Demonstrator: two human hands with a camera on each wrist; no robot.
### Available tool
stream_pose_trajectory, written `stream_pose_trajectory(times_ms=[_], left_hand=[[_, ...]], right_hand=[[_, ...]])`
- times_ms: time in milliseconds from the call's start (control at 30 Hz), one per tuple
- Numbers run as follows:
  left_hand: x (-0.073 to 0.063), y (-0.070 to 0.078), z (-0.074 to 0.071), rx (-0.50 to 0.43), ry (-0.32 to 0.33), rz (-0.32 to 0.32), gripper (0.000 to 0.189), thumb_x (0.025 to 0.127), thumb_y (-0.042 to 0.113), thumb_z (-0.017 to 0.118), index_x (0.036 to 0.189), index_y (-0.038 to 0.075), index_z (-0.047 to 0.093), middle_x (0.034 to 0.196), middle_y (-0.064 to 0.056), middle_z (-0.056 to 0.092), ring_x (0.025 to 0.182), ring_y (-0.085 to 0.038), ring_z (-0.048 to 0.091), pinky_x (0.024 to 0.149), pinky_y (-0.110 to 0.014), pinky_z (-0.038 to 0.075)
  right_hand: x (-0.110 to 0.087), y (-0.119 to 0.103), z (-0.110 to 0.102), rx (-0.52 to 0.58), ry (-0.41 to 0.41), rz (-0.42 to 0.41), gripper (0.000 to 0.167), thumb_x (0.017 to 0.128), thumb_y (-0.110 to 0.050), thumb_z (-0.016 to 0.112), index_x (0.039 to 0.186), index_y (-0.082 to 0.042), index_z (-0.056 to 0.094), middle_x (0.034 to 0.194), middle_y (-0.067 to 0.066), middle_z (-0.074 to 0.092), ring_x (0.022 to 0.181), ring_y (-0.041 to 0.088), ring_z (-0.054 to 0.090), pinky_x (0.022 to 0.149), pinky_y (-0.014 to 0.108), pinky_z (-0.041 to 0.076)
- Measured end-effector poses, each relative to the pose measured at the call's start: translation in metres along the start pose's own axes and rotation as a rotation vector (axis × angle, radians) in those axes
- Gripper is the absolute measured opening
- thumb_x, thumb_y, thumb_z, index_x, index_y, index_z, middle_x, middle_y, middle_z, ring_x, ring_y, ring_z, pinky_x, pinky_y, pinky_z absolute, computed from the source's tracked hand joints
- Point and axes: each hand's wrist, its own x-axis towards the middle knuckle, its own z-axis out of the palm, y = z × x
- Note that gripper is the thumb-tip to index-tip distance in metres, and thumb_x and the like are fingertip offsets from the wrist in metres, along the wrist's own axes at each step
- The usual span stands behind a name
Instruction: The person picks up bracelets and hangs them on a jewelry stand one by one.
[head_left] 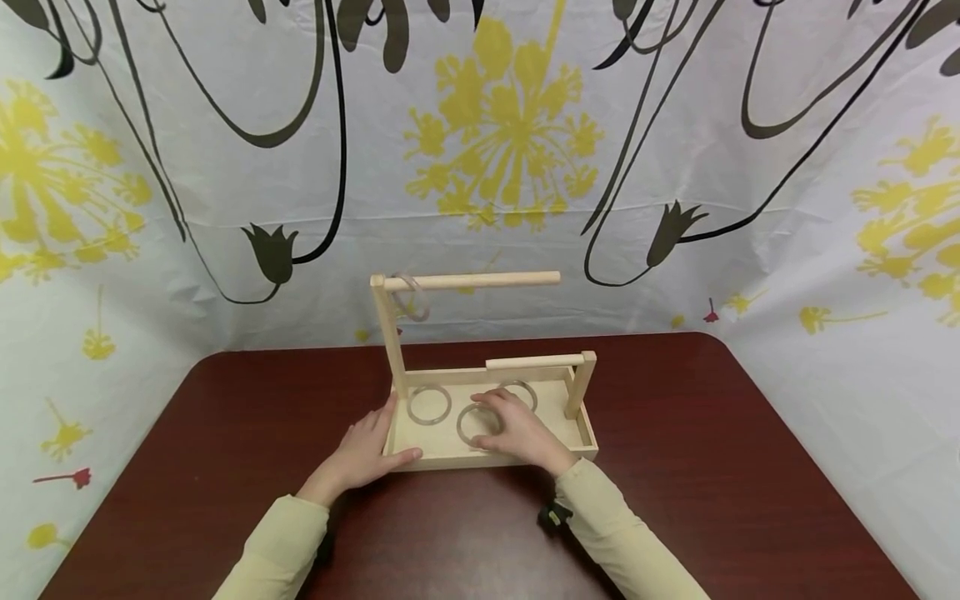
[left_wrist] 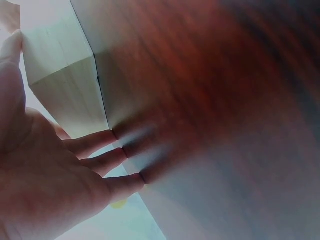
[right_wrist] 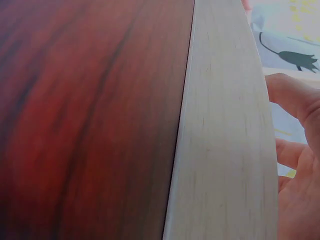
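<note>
A shallow wooden tray [head_left: 487, 462] stands on the table, with three pale translucent rings lying inside. Over the middle ring [head_left: 460, 427] is my right hand [head_left: 527, 433], its thumb and fingers spanning the rim from both sides. The left ring [head_left: 429, 422] lies flat by the tall post; the right ring [head_left: 535, 398] is partly hidden behind my right hand. My left hand [head_left: 362, 450] rests against the tray's left end, thumb on the front wall. In the left wrist view, straight fingers [left_wrist: 125, 187] reach down to the tabletop.
From the tall left post [head_left: 387, 333], a long dowel [head_left: 487, 279] runs rightward, with another ring [head_left: 425, 307] hanging near its post end. A shorter, lower dowel [head_left: 528, 362] points left from the right post [head_left: 581, 385]. Behind the dark red table [head_left: 675, 467] hangs a patterned curtain [head_left: 480, 242].
</note>
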Motion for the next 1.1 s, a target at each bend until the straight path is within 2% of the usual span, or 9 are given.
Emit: stream_pose_trajectory(times_ms=[500, 900, 1100], left_hand=[[0.0002, 0.0005, -0.0001, -0.007, 0.002, -0.001, 0.101, 0.088, 0.051, 0.065, 0.152, -0.005, 0.012, 0.143, -0.033, 0.035, 0.13, -0.048, 0.035, 0.101, -0.067, 0.024], [-0.0009, 0.0015, -0.0003, -0.007, 0.013, 0.006, 0.1, 0.088, 0.05, 0.065, 0.152, -0.005, 0.013, 0.141, -0.033, 0.038, 0.128, -0.048, 0.037, 0.1, -0.067, 0.025], [-0.0015, 0.0011, -0.001, -0.004, 0.011, 0.006, 0.1, 0.088, 0.051, 0.065, 0.152, -0.005, 0.012, 0.141, -0.033, 0.038, 0.128, -0.049, 0.037, 0.1, -0.067, 0.025]], right_hand=[[0.0041, 0.0041, 0.0012, 0.018, -0.056, 0.071, 0.067, 0.071, -0.019, 0.084, 0.128, 0.003, 0.058, 0.127, 0.019, 0.055, 0.116, 0.036, 0.051, 0.099, 0.049, 0.038], [0.0059, 0.0055, 0.0026, 0.03, -0.089, 0.077, 0.071, 0.069, -0.018, 0.086, 0.131, 0.003, 0.056, 0.13, 0.02, 0.055, 0.118, 0.037, 0.05, 0.101, 0.049, 0.036], [0.0079, 0.0064, 0.0046, 0.011, -0.107, 0.042, 0.071, 0.07, -0.014, 0.086, 0.131, 0.004, 0.056, 0.131, 0.02, 0.056, 0.12, 0.037, 0.049, 0.103, 0.048, 0.034]])
